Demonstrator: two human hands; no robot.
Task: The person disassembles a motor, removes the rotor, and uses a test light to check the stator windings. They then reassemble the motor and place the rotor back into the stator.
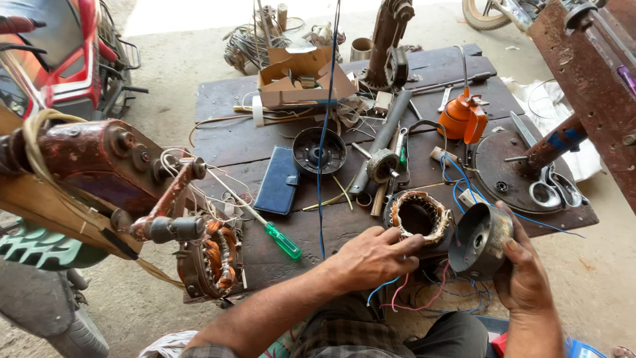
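Stator winding (419,216), one, sits centre-right under left hand (371,257) fingertips, which hide its near rim; right hand (523,278) grips one dark metal motor cap (478,240), wrist cut off at lower right

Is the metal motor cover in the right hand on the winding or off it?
Off. The right hand holds the metal cover apart, beside the copper-wound stator, which the left hand touches.

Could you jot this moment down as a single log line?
left hand: touching wound motor coil | right hand: holding round metal cover | nearby: green screwdriver, scissors | surface: dark wooden board
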